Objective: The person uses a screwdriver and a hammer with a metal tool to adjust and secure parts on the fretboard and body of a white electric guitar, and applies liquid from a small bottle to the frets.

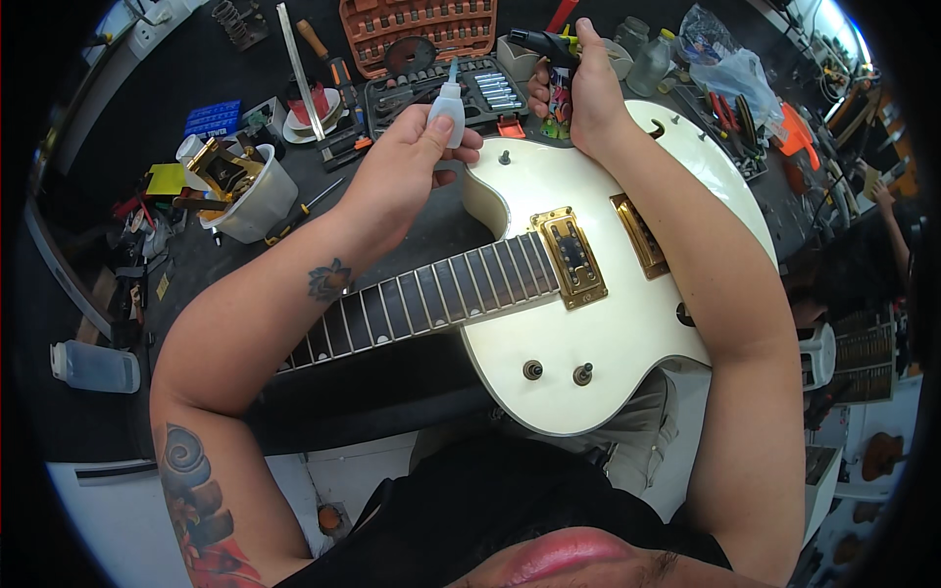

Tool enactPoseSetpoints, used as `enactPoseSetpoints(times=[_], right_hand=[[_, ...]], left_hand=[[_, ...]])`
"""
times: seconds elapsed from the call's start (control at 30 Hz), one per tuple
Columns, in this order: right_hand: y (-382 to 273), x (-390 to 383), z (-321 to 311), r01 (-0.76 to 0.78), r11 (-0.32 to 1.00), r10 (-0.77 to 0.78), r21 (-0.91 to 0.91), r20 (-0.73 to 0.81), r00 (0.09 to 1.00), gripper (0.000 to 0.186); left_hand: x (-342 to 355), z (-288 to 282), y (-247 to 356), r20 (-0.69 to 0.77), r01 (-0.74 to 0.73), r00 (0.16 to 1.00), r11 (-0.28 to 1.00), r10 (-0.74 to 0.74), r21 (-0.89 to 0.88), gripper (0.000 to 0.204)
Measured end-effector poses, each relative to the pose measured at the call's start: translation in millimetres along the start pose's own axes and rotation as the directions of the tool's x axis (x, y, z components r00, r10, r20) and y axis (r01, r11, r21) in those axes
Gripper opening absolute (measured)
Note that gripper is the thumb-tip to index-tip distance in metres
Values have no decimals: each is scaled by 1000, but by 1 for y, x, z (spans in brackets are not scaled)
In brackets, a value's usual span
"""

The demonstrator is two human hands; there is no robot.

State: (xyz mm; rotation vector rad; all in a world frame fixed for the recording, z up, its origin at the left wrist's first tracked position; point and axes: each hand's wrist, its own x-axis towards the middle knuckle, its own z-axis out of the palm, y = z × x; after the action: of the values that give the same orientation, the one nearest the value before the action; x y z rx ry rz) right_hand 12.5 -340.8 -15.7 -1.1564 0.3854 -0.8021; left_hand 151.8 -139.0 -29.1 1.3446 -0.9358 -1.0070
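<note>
My left hand (pixel 417 147) pinches a small white squeeze bottle (pixel 448 118) with a narrow pale-blue tip pointing up. To the right, my right hand (pixel 593 93) is wrapped round a torch lighter (pixel 559 88) with a black nozzle and a colourful patterned body; the nozzle points left, and no flame shows. Beneath both arms lies a cream electric guitar (pixel 549 372), its fretted neck (pixel 421 299) running left under my left forearm. A gold-framed pickup (pixel 567 257) sits by the neck's end; a second gold pickup (pixel 639 235) is partly covered by my right forearm.
An orange-lidded socket set (pixel 421 34) stands open at the back of the dark bench. On the left are a white tub (pixel 260 201) of gold parts, a screwdriver (pixel 304 211) and a clear plastic bottle (pixel 95 367). Glass jars (pixel 650 64) and pliers (pixel 735 118) are at back right.
</note>
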Motion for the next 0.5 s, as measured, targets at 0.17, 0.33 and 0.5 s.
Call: enactPoseSetpoints(times=[0.17, 0.33, 0.5], right_hand=[[0, 0, -2, 10, 1000, -10, -13, 1, 1000, 66], [1, 4, -7, 39, 999, -39, -8, -4, 999, 62], [-4, 17, -22, 68, 997, -70, -27, -104, 992, 34]], left_hand=[[1, 2, -1, -3, 6, 1000, 1000, -6, -3, 33], [-1, 4, 1, -30, 11, 999, 1000, -11, -10, 34], [0, -3, -2, -3, 17, 1000, 999, -17, -36, 33]])
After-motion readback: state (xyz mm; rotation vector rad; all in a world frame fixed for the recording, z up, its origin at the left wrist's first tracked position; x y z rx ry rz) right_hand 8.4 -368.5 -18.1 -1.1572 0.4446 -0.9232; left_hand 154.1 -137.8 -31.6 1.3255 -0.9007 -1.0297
